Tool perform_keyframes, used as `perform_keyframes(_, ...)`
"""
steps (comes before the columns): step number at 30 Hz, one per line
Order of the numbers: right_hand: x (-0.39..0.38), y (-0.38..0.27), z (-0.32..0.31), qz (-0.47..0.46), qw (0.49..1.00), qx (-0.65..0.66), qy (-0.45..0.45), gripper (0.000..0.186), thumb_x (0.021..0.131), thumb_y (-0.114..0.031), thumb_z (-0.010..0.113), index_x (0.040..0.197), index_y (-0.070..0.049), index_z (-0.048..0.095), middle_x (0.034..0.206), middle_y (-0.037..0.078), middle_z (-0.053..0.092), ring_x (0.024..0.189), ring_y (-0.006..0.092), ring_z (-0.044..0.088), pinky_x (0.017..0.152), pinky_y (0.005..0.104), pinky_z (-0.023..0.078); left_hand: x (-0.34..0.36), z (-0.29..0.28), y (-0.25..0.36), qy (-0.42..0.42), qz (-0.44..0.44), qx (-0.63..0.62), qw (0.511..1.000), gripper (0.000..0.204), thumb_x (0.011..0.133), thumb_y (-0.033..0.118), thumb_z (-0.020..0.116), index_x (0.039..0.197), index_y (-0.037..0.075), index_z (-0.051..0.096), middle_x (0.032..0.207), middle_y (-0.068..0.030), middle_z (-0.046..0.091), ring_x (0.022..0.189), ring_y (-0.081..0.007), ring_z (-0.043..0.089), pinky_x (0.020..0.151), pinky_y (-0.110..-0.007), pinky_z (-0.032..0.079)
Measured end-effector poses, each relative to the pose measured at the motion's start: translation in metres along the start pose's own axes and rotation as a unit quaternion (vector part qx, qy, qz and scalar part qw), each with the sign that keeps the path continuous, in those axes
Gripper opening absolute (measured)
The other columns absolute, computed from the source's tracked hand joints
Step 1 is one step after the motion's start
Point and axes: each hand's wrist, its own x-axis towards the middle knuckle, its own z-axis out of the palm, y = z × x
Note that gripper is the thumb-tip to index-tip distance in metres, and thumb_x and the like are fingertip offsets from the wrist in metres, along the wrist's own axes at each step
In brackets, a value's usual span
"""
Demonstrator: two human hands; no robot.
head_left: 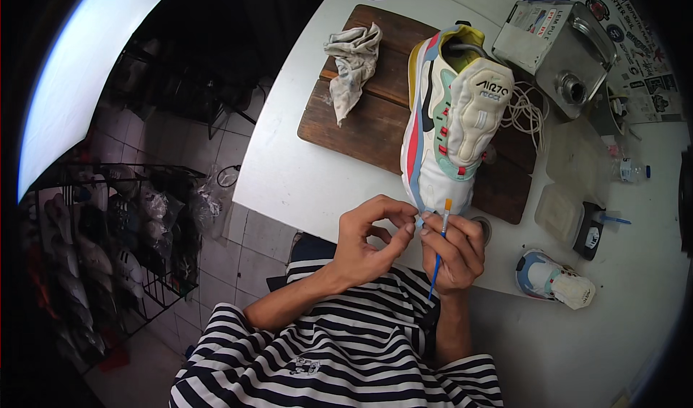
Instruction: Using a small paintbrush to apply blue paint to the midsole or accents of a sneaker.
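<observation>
A white sneaker (437, 181) with pink, mint and black panels sits on a dark wooden board (346, 123), its toe toward me. At the toe, my left hand (372, 238) has its thumb and index finger brought close together; a bit of light blue shows by the fingertips, too small to name. Close beside it, my right hand (458, 253) is closed round a thin blue paintbrush (437, 267) with orange bristles pointing up and away from me. Both hands are at the table's near edge. A stained cloth (354, 65) lies crumpled on the board's left part.
A second sneaker (552, 278) lies at the right of the white table (278, 170). Behind it are a plastic container (559, 213), a black-labelled block (590, 231) and a small bottle (630, 170). A metal machine (570, 54) stands far right near white cable (530, 116). A shoe rack (130, 249) stands left.
</observation>
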Motion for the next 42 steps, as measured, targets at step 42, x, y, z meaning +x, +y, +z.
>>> perform_keyframes(42,0.014,0.018,-0.014,-0.144,0.963,-0.205,-0.094,0.018,0.092,-0.028,0.058,0.099,-0.020,0.073,0.102,-0.005,0.076,0.115,0.0164,0.059,0.094,0.0405,0.039,0.022,-0.003,-0.014,-0.014,-0.016,0.079,0.997,0.025,0.082,0.012,0.083,0.091,0.003,0.062,0.080,0.0012,0.061,0.069,-0.0029,0.057,0.051,-0.019,0.046)
